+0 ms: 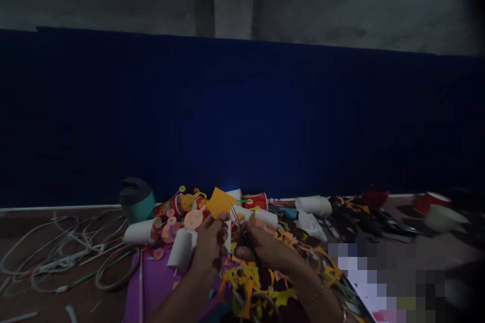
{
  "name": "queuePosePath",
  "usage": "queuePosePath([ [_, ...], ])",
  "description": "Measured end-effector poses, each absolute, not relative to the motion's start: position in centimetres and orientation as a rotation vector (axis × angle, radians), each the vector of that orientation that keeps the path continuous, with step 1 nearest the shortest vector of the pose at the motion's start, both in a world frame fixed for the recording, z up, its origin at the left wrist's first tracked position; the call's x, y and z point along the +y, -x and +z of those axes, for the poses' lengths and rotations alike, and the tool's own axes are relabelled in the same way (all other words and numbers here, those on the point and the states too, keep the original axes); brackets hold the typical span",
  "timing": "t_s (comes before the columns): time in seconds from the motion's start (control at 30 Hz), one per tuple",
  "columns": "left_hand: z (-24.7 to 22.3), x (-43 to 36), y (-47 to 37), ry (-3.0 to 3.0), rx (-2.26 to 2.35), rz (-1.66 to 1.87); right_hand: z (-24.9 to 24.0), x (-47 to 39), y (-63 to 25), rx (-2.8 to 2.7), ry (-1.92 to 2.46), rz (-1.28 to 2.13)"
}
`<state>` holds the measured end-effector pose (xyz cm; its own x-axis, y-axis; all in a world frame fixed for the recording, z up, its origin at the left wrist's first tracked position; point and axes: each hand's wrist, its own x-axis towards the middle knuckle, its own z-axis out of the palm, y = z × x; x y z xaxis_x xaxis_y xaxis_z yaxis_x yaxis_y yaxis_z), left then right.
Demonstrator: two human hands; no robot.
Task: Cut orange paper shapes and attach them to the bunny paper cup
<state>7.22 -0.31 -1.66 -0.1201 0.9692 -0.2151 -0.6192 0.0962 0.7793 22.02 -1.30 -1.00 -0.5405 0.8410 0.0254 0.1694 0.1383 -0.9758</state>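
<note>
My left hand (212, 236) pinches the lower edge of a square of orange-yellow paper (220, 203) and holds it up. My right hand (263, 247) is closed around a pair of scissors (239, 219); their thin blades point up and left at the paper's right edge. Under and around both hands lie orange and yellow paper scraps (246, 282). Left of my left hand a white paper cup (182, 248) lies tipped over on a purple sheet (151, 282). Just behind it are round peach paper faces (193, 218).
White cables (56, 257) coil at the left, near a teal and black container (137, 199). More white cups (142, 231) and a red cup (257, 201) lie along the blue wall (242, 121). Dark tools (386, 222) and a red bowl (432, 203) stand right.
</note>
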Motion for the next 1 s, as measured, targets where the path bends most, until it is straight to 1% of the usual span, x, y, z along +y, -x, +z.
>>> queuePosePath([
  [0.23, -2.1, -0.9, -7.6, -0.609, 0.778, 1.397, -1.3, -1.5, -20.2, -1.502, 0.952, 1.493],
  [0.5, -2.0, -0.8, -7.4, -0.611, 0.894, 1.406, -1.4, -1.4, -20.3, -1.512, 0.898, 1.490],
  [0.67, -2.5, -0.8, -7.3, -0.571, 0.836, 1.428, -1.5, -1.7, -19.6, -1.590, 0.792, 1.415],
  [1.0, -2.1, -1.1, -7.5, -0.651, 0.822, 1.406, -1.4, -1.8, -19.0, -1.493, 0.862, 1.413],
])
